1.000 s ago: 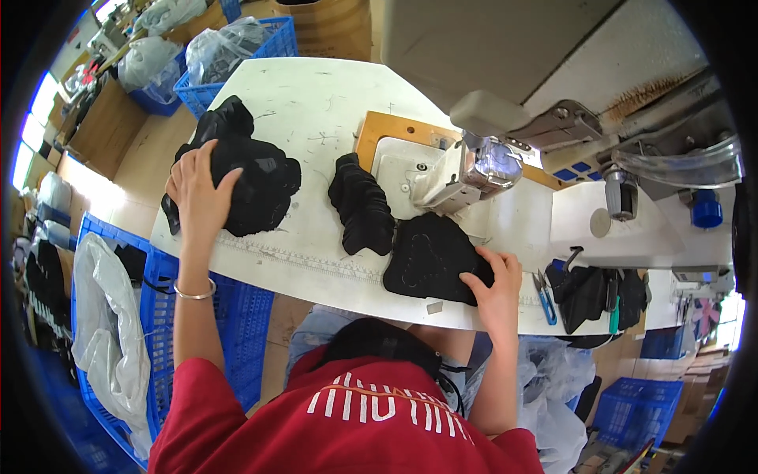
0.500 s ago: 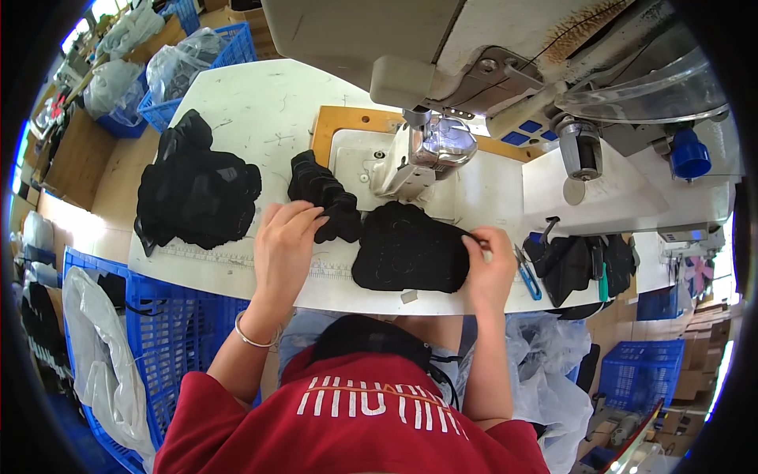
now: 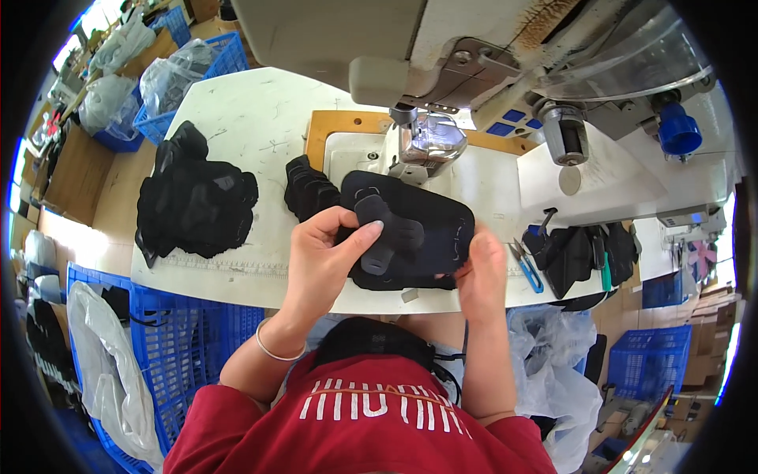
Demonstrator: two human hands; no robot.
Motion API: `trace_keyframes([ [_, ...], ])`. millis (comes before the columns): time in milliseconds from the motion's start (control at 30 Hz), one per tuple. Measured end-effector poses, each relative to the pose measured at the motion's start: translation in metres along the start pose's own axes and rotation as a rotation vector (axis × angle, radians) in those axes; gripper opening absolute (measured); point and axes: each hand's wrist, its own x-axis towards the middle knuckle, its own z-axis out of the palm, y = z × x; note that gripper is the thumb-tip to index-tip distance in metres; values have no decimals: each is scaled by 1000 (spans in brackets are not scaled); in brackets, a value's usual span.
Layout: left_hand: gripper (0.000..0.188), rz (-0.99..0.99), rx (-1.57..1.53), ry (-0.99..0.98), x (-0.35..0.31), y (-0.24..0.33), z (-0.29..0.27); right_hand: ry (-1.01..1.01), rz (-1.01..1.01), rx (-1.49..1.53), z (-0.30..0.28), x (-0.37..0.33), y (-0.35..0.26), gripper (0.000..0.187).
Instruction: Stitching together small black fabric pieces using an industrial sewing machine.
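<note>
A rounded black fabric panel [image 3: 442, 217] with light marks along its edges is raised and tilted in front of the sewing machine. My left hand [image 3: 324, 253] pinches a small cross-shaped black piece [image 3: 392, 237] against its left part, thumb on top. At the panel's right edge my right hand [image 3: 482, 272] is closed on it, with some fingers hidden beneath. Another black panel [image 3: 371, 281] shows below, on the white table. Just left of the raised panel is a row of overlapping small black pieces [image 3: 304, 186], partly covered by it.
The sewing machine's metal-covered arm end [image 3: 430, 142] stands close behind the panel. A black fabric pile [image 3: 197, 201] lies on the table's left. Blue-handled snips [image 3: 529, 268] and black pieces [image 3: 568, 261] lie at the right. A blue crate [image 3: 189, 340] stands below the left edge.
My left hand has moved right from the small-piece row, and a cross-shaped piece is now held on the panel. The panel has been lifted and turned, uncovering another beneath.
</note>
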Motion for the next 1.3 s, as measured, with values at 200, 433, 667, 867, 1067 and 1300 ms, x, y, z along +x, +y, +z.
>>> trace_keyframes([
  [200, 10, -19, 49, 14, 0, 0, -2, 74, 167, -158, 12, -10, 10, 13],
  [433, 10, 0, 118, 33, -3, 5, 0, 54, 100, -261, 8, -9, 10, 9],
  [667, 11, 13, 177, 65, -8, -1, 3, 138, 67, -232, 25, -13, 8, 12],
  [867, 13, 58, 141, 101, -9, -2, 6, 104, 43, -253, 24, -14, 8, 17],
  [1067, 15, 112, 225, 102, -11, -4, 4, 121, 29, -250, 27, -17, 7, 18],
  [1300, 17, 187, 287, 107, -11, -1, 7, 153, 15, -239, 28, -16, 8, 18],
])
